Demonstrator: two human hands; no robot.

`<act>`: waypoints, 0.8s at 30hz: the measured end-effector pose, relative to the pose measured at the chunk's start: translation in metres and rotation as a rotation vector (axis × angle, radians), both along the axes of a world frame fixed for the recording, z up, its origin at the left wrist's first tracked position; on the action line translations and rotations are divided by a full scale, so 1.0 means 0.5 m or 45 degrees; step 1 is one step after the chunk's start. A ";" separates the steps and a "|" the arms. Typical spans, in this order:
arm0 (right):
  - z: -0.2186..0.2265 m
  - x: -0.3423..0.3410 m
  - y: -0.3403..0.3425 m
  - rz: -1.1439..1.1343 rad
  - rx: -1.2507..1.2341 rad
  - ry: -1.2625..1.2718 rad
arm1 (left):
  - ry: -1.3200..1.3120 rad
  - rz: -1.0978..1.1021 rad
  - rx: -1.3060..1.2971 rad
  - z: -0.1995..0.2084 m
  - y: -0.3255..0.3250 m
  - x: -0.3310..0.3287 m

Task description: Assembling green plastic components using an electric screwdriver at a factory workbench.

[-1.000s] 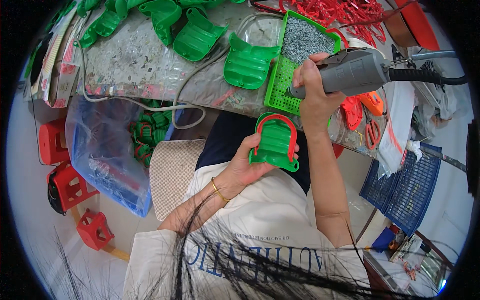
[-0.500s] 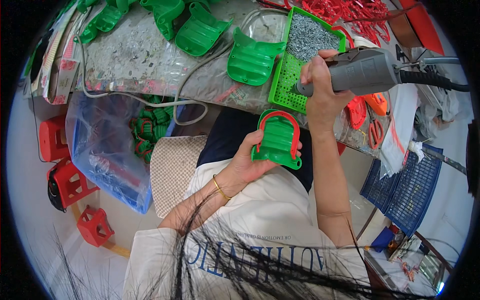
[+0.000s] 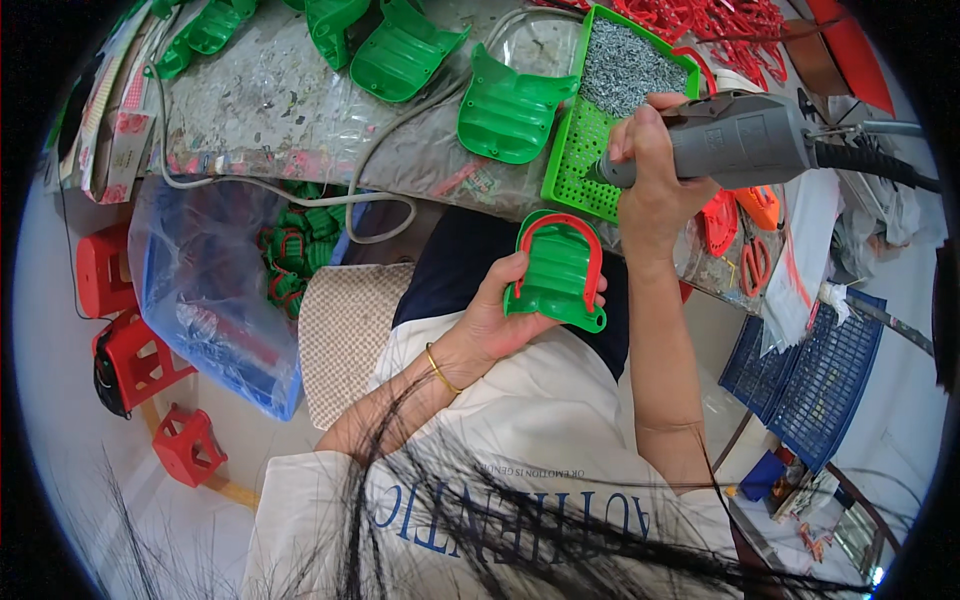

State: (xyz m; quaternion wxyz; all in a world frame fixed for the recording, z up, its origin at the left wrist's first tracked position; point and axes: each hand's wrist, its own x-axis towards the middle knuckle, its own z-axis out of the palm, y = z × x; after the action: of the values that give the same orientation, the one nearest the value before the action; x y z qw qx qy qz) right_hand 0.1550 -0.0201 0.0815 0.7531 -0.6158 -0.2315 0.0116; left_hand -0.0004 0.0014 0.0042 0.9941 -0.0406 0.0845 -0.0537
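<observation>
My left hand (image 3: 497, 312) is closed round a green ribbed plastic shell (image 3: 560, 262), held over my lap just below the table edge. A red U-shaped plastic strip (image 3: 597, 262) lies on the shell along its rounded end. In my right hand (image 3: 660, 195) is a grey electric screwdriver (image 3: 745, 138), fingers wrapped round its front part. Its nose points left and down over the perforated part of a green tray (image 3: 580, 150); the very tip is hard to make out. Small silvery screws (image 3: 630, 68) fill the tray's far part.
More green shells (image 3: 515, 110) stand along the table (image 3: 270, 110). Grey cable (image 3: 290, 190) hangs over its front edge. A blue crate (image 3: 285, 385) lined with clear plastic holds green-and-red pieces, lower left. Orange-handled scissors (image 3: 755, 268) lie right, near red strips (image 3: 680, 20) at the back.
The view has shifted slightly, so the table and tray sit a little higher in the picture. Both hands keep their holds, and the screwdriver's nose stays over the tray.
</observation>
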 end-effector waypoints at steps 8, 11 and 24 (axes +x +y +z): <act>0.070 -0.008 -0.017 0.049 0.087 0.017 | 0.026 0.007 0.027 0.007 -0.002 0.003; 0.093 -0.032 -0.031 0.136 0.052 0.016 | -0.002 0.014 0.048 0.002 -0.004 0.001; 0.080 -0.071 -0.041 0.155 0.008 0.139 | 0.007 0.023 0.114 0.009 -0.012 -0.002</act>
State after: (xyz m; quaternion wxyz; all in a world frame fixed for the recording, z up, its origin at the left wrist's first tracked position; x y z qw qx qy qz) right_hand 0.1198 -0.0408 0.1214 0.7645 -0.5966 -0.2270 0.0900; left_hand -0.0016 -0.0048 0.0088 0.9952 0.0030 0.0891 -0.0407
